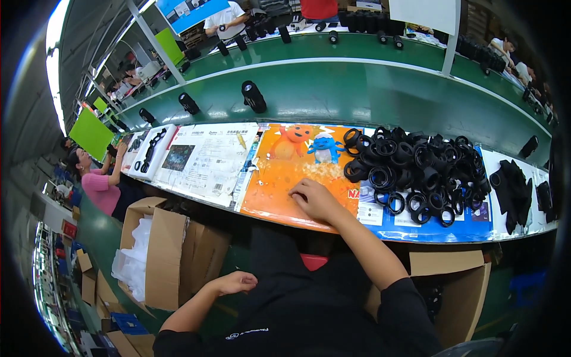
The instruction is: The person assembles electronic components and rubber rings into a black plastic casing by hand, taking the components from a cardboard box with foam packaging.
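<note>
My right hand (313, 199) rests palm down on an orange printed sheet (270, 199) on the bench, its fingers loosely bent and apart, with nothing seen in it. My left hand (236, 282) is down by my lap, off the bench edge, its fingers curled in and no object showing. To the right of my right hand lies a big heap of black rings (416, 163), several of them loose at the near side on a blue sheet (386, 225). Farther right is a small pile of flat black pieces (514, 193).
Beyond the bench runs a green conveyor (333, 92) carrying black cylinders (254, 97). On the left, a white tray (156, 152) holds black rings, near a person in pink (102, 189). Open cardboard boxes stand below, one with white plastic bags (135, 262), another at right (470, 297).
</note>
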Demonstrator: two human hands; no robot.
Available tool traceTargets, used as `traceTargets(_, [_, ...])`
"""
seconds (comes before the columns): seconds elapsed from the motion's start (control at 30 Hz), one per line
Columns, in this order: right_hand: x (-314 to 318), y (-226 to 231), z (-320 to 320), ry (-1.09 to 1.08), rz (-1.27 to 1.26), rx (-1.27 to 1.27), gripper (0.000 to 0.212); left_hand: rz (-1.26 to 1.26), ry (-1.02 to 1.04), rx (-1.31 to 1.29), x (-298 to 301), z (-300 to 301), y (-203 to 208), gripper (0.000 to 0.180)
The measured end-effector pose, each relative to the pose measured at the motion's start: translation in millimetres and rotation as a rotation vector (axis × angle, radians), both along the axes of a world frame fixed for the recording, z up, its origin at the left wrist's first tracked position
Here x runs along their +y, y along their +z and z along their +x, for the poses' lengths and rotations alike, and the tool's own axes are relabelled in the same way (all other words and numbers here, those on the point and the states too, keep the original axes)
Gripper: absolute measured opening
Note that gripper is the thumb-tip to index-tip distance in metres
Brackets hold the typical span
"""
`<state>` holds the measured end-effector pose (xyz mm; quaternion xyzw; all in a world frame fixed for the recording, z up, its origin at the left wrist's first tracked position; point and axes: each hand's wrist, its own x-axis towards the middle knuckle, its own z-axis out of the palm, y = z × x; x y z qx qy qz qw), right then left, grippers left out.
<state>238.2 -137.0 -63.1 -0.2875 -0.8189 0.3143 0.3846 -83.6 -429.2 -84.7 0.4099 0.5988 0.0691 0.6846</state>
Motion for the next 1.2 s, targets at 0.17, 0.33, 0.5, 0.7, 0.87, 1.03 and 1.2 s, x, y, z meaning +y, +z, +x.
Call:
traceTargets(0.17, [-1.3,6.4,-1.3,-0.026,-0.021,-0.010,0.015,0.215,-0.544,0.276,80.7,1.4,83.0,0.025])
traceTargets(0.33, [0.4,13.1,-2.8,-0.064,-0.047,-0.110,0.015,0.974,0.038,0.521,229.4,-27.5,108.1,0.023])
traceTargets(0.5, [14.0,32.1,-18.5,-0.098,-0.147,-0.217,0.017,1.277,0.226,1.084,400.4,-78.2,59.8,0.034])
traceTargets(0.7, [55.0,36.2,-48.9,-0.209,-0.064,-0.215,0.018,1.130,-0.055,1.156,460.1,-118.0,39.4,0.043])
traceTargets(0.87, [69.4,21.4,-59.6,-0.304,-0.031,-0.180,0.018,1.065,0.039,1.175,482.1,-184.5,44.5,0.045])
traceTargets(1.03, [71.7,26.9,-55.8,-0.304,-0.166,-0.134,0.018,1.447,0.190,0.875,543.3,-126.7,69.2,0.071])
traceTargets(1.2, [70.9,20.4,-52.7,-0.315,-0.236,-0.042,0.018,1.280,0.388,0.142,620.9,-34.1,80.6,0.103])
